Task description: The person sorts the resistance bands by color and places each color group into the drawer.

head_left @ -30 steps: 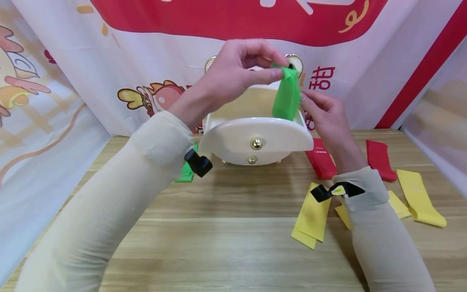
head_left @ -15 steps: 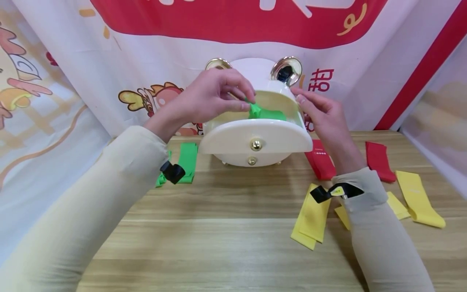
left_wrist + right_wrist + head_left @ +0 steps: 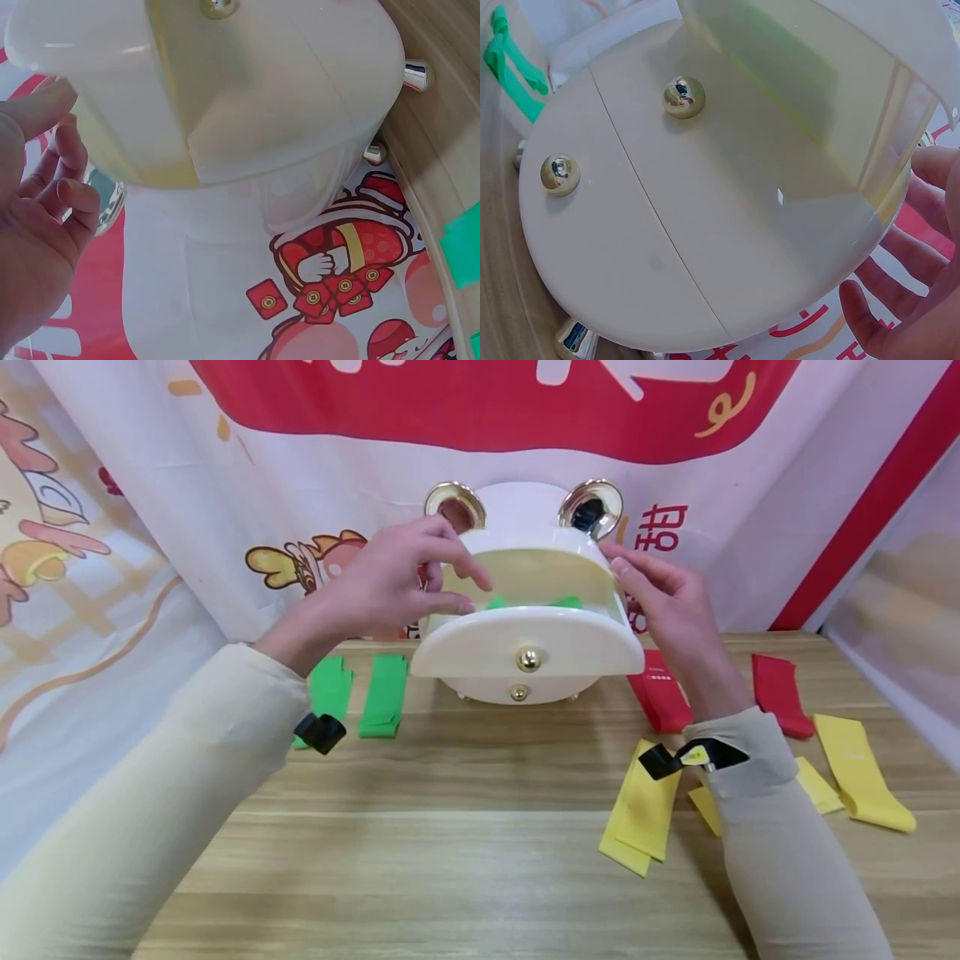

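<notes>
A white rounded box (image 3: 525,539) stands at the back of the table, its front drawer (image 3: 480,643) pulled out. Two bits of a green band (image 3: 567,602) show above the drawer's front panel; the rest of it is hidden inside. Over the drawer's left edge is my left hand (image 3: 397,577), thumb and forefinger apart with nothing between them. My right hand (image 3: 667,602) touches the right side of the box near the opening. In the right wrist view its loosely bent fingers (image 3: 911,259) lie along that side.
Green bands (image 3: 384,693) lie left of the box. Red bands (image 3: 663,693) and yellow bands (image 3: 648,810) lie to the right. Gold rings (image 3: 592,508) top the box, and a gold knob (image 3: 528,658) sits on the drawer. A printed curtain (image 3: 300,477) hangs behind.
My left hand has lowered the green band into the drawer, let it go and drawn back to the left. My right hand has stayed at the box's right side.
</notes>
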`<state>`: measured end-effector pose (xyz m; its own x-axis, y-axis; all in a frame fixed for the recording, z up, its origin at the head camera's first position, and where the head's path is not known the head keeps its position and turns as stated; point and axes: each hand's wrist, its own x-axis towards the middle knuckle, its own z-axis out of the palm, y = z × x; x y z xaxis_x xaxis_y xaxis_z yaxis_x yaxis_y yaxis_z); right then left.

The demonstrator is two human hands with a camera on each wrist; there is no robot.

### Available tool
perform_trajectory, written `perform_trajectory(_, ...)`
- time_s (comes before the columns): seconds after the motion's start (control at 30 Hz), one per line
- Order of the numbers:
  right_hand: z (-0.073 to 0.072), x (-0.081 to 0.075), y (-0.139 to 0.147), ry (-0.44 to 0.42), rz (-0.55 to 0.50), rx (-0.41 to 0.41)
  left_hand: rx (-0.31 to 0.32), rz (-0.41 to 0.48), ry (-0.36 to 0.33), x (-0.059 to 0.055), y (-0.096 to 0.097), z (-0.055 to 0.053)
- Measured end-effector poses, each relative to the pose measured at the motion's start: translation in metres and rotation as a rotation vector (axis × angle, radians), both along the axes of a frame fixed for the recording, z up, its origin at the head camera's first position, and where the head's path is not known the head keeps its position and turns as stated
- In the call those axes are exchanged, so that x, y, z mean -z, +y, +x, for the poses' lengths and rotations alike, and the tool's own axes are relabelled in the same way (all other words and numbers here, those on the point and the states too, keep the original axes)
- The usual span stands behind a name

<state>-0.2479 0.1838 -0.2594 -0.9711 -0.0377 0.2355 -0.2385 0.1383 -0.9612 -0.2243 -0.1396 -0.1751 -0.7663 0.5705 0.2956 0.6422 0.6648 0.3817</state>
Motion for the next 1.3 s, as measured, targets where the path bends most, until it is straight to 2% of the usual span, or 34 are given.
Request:
perform_trajectory(0.1,-0.001,0.000,-0.001,-0.001,-0.006,-0.004,-0.035,0.038,-0.013,0.000,-0.010,0.004)
perform_trajectory(0.3,-0.003,0.000,-0.001,0.004,0.000,-0.009,-0.084,0.205,-0.076,0.006,-0.026,0.012)
perform_trajectory(0.43,-0.003,0.000,-0.001,0.007,-0.012,-0.023,-0.107,0.355,-0.097,0.016,-0.035,0.017)
perform_trajectory(0.53,-0.003,0.001,0.000,0.015,-0.009,-0.024,-0.124,0.465,-0.086,0.026,-0.039,0.021)
perform_trajectory(0.6,-0.003,0.001,0.001,0.012,-0.001,-0.020,-0.147,0.504,-0.070,0.032,-0.041,0.023)
perform_trajectory(0.73,-0.003,0.000,0.004,-0.004,-0.002,-0.006,-0.214,0.539,-0.060,0.044,-0.044,0.023)
perform_trajectory(0.87,-0.003,0.000,0.007,0.000,-0.011,0.008,-0.256,0.574,-0.072,0.054,-0.048,0.016)
perform_trajectory(1.0,-0.005,0.002,0.007,-0.015,0.022,0.027,-0.300,0.601,-0.106,0.070,-0.058,0.010)
perform_trajectory(1.2,-0.007,0.007,0.005,-0.011,0.023,0.026,-0.369,0.603,-0.213,0.093,-0.077,0.001)
perform_trajectory(1.3,-0.007,0.007,0.005,0.002,0.007,0.027,-0.390,0.570,-0.314,0.100,-0.086,-0.005)
